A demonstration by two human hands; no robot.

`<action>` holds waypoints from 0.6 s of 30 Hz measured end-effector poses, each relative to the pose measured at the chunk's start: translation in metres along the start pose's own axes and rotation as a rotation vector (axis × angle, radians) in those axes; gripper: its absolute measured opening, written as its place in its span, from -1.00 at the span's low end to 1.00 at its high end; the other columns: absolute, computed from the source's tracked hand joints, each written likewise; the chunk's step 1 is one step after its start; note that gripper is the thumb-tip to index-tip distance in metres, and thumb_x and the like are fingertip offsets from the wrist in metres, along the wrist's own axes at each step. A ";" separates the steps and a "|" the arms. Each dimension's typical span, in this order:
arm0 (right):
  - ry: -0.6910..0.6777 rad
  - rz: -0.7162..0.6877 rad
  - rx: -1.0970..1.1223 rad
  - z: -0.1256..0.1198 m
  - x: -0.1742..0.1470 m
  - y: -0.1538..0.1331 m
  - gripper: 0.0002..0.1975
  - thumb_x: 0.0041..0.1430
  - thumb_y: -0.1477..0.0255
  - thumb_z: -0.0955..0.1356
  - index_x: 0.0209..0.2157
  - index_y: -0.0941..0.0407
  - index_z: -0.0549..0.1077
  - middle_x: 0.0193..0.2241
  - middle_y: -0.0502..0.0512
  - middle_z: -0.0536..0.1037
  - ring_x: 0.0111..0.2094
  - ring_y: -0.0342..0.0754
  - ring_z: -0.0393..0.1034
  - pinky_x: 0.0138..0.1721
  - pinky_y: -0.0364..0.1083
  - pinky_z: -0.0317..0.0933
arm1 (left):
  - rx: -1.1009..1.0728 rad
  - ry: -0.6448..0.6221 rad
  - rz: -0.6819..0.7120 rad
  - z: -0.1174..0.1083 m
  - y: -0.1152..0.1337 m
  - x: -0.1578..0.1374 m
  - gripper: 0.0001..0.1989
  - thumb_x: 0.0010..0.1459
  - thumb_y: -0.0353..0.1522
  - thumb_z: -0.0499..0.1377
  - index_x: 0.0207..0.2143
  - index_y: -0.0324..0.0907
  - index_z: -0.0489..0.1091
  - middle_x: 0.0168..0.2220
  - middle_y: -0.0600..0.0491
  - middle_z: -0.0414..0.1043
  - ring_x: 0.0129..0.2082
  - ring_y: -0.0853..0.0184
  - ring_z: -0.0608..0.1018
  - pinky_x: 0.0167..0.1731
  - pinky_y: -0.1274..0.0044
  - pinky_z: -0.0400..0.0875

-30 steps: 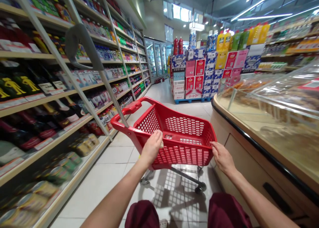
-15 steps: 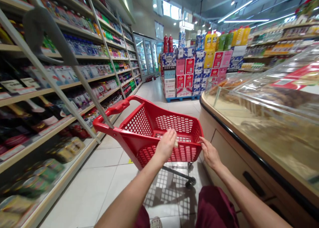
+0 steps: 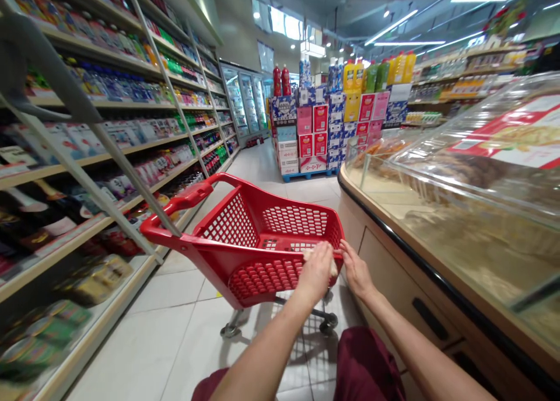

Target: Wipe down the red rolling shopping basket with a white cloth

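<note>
A red plastic shopping cart (image 3: 266,275) stands in front of me, its side turned towards me and its handle to the left. My left hand (image 3: 318,269) is closed over a pale, crumpled cloth (image 3: 334,268), pressed on the cart's near rim close to its right-hand corner. That corner is held by my right hand (image 3: 356,272), with the fingers at the rim and the palm outside the basket. Only a little of the cloth shows around the left fingers. No goods are visible in the basket.
Drink shelves (image 3: 153,135) line the left side. To the right runs a counter (image 3: 385,232) with clear covers over food. Stacked drink cartons (image 3: 312,135) stand on a blue pallet ahead. A grey pole with a hook-shaped part (image 3: 56,68) rises at the cart's handle.
My left hand has slid right along the near rim with the cloth, closer to my right hand. The right hand stays at the corner. The view has shifted slightly.
</note>
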State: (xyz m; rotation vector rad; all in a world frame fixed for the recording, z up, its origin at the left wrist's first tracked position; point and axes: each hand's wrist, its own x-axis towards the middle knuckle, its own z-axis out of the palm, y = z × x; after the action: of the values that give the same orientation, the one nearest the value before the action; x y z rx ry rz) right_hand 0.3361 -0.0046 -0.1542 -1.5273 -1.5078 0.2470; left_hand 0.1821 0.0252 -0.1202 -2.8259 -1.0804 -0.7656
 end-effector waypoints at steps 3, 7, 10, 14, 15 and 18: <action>-0.012 -0.109 -0.088 -0.001 -0.001 -0.006 -0.55 0.19 0.29 0.04 0.05 0.15 0.18 -0.05 0.17 0.37 -0.07 -0.03 0.29 -0.05 0.02 0.17 | -0.057 0.006 -0.020 0.013 0.018 0.002 -0.50 0.04 -0.55 -0.11 0.09 -0.37 0.00 0.12 -0.18 0.10 0.15 0.29 0.09 0.07 0.39 0.15; 0.008 -0.281 -0.205 0.005 -0.004 -0.030 -0.57 0.16 0.32 0.10 0.04 0.16 0.20 -0.02 0.19 0.35 0.00 -0.01 0.20 -0.02 0.06 0.09 | 0.007 -0.047 -0.228 0.004 0.009 0.000 -0.49 0.09 -0.48 -0.14 0.13 -0.34 -0.08 0.17 -0.16 0.00 0.17 0.25 0.03 0.10 0.27 0.03; -0.074 -0.282 -0.286 0.014 -0.005 -0.049 -0.62 0.14 0.32 0.14 -0.02 0.13 0.28 -0.05 0.19 0.38 -0.03 0.01 0.23 -0.01 0.10 0.05 | 0.101 -0.193 -0.174 -0.031 -0.024 -0.011 -0.42 0.05 -0.34 -0.02 0.12 -0.29 -0.07 0.16 -0.13 0.02 0.16 0.20 0.06 0.10 0.18 -0.08; -0.053 -0.209 -0.381 0.034 0.001 -0.069 -0.62 0.07 0.30 0.23 -0.07 0.15 0.32 -0.02 0.25 0.34 0.00 0.08 0.18 0.01 0.17 -0.05 | 0.338 -0.220 -0.326 -0.083 -0.074 -0.031 -0.60 0.04 -0.18 0.00 -0.11 -0.21 0.27 -0.11 -0.08 0.38 -0.06 0.19 0.35 0.05 0.18 -0.05; -0.051 -0.223 -0.389 0.042 0.003 -0.074 -0.59 0.06 0.30 0.25 -0.04 0.15 0.29 0.01 0.26 0.30 0.03 0.09 0.15 0.02 0.18 -0.06 | 0.358 -0.222 -0.340 -0.091 -0.082 -0.035 -0.67 0.07 -0.21 -0.03 -0.21 -0.20 0.33 -0.20 -0.05 0.42 -0.13 0.22 0.40 0.01 0.23 0.03; -0.084 -0.303 -0.402 0.063 0.007 -0.085 -0.59 0.07 0.40 0.25 0.00 0.13 0.26 0.01 0.27 0.30 0.02 0.07 0.16 0.02 0.15 -0.04 | 0.382 -0.221 -0.350 -0.101 -0.089 -0.041 -0.69 0.13 -0.27 -0.11 -0.39 -0.19 0.38 -0.35 -0.02 0.45 -0.27 0.27 0.44 -0.17 0.38 0.20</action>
State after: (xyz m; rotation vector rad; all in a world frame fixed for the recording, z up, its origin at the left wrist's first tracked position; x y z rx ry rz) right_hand 0.2356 0.0139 -0.1240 -1.5776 -1.9137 -0.1824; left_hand 0.0558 0.0482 -0.0636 -2.4668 -1.5844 -0.2177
